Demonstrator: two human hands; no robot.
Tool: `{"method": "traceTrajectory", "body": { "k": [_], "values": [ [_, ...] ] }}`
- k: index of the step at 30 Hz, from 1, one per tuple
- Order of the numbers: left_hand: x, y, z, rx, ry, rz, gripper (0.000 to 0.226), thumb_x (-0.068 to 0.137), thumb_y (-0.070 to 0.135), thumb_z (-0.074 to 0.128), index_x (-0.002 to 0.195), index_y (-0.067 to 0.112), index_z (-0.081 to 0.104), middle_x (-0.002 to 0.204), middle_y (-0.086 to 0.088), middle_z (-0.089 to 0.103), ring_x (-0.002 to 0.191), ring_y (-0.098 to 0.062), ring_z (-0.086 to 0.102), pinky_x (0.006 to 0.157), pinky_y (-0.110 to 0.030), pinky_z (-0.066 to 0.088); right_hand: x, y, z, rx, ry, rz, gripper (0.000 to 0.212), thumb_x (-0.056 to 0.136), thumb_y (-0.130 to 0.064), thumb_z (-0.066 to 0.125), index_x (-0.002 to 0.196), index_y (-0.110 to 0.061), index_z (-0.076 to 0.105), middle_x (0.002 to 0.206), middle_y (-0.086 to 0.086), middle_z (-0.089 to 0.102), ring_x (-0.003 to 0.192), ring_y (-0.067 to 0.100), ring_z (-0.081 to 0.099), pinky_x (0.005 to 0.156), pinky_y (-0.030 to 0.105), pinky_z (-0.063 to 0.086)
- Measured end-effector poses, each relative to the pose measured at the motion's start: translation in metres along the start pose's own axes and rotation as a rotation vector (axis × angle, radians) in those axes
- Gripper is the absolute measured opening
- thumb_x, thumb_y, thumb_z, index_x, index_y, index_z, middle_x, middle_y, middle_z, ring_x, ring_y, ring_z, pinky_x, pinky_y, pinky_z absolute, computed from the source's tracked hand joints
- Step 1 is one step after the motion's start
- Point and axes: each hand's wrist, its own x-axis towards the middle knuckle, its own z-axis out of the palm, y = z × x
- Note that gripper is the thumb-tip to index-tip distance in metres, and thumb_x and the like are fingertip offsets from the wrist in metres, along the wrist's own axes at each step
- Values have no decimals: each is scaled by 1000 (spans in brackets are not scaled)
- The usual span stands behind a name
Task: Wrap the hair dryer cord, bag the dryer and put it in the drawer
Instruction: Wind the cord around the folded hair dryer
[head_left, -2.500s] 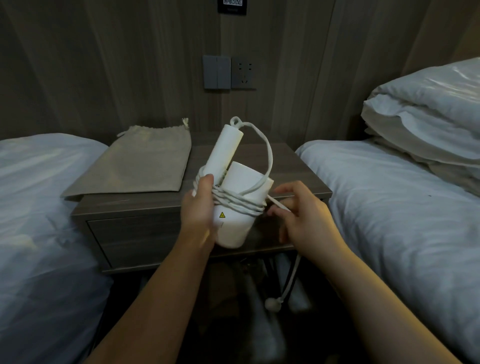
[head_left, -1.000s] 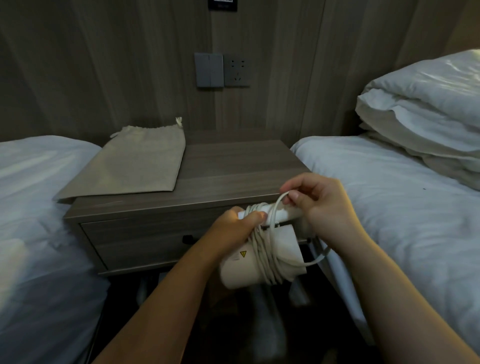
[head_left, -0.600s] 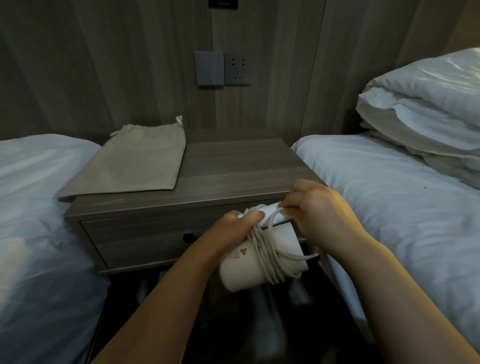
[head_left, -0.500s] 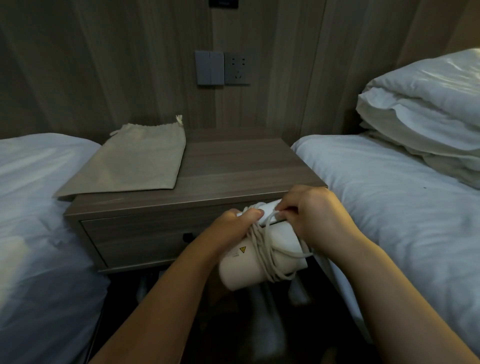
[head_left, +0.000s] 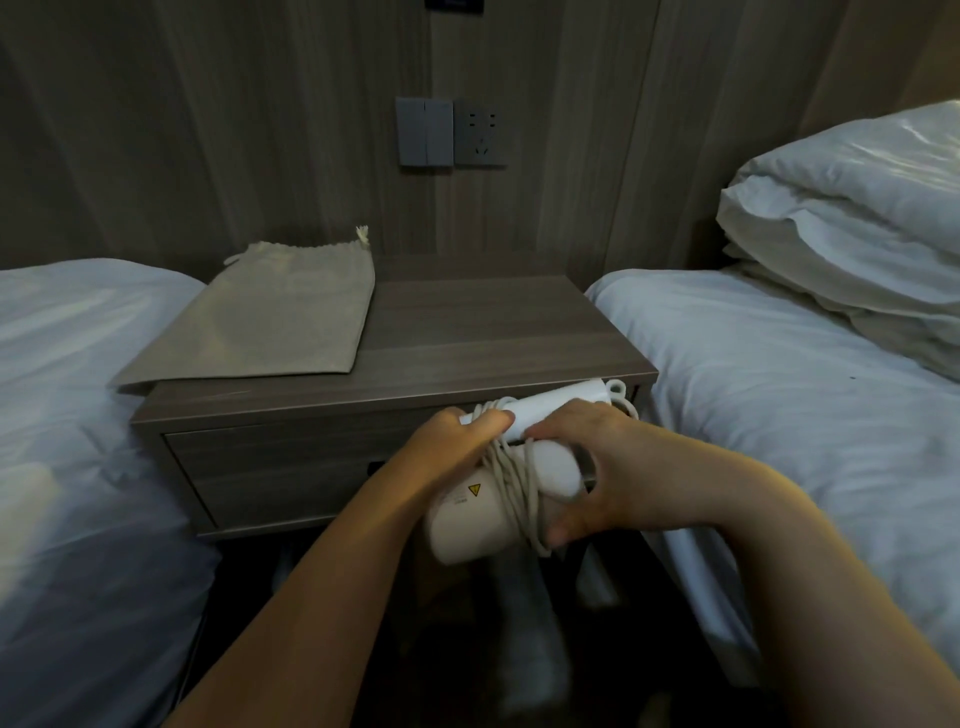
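We are now clamping the last cord (head_left: 514, 483) turns with the right grip (head_left: 597, 467), apparently tucking the end; our left grip (head_left: 457, 447) is squeezing the hair dryer (head_left: 467, 525), bagging next.

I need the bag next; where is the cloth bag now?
In the head view, the cloth bag lies flat on the left part of the nightstand, beside the left bed.
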Motion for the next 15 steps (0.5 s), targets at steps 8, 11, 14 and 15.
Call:
{"method": "traceTrajectory", "body": {
  "k": [8,11,14,15],
  "values": [
    [-3,1,-6,-29,17,5,58,87,51,49,130,14,46,109,-7,58,88,-16,57,72,-33,44,4,-3,5,-42,153,-119,67,68,-49,72,128,-32,49,127,-9,48,120,10,36,105,32,35],
    [0,-1,-5,-39,62,22,55,86,50,50,127,12,48,98,-3,56,83,-14,55,70,-32,43,4,-4,8,-70,23,-56,97,62,-58,73,143,-28,29,140,-11,34,131,9,25,112,34,29],
    [0,0,-5,-60,57,5,54,87,48,50,126,11,48,89,-1,56,78,-12,54,61,-28,39,8,-7,13,-94,99,-72,93,61,-57,74,140,-29,34,137,-9,38,126,11,31,109,34,32],
    [-1,1,-6,-65,50,-10,55,87,49,49,127,11,47,88,0,55,78,-13,55,60,-28,38,9,-8,13,-92,129,-87,88,62,-55,74,138,-29,37,134,-8,40,123,11,33,108,33,33]
  ]
}}
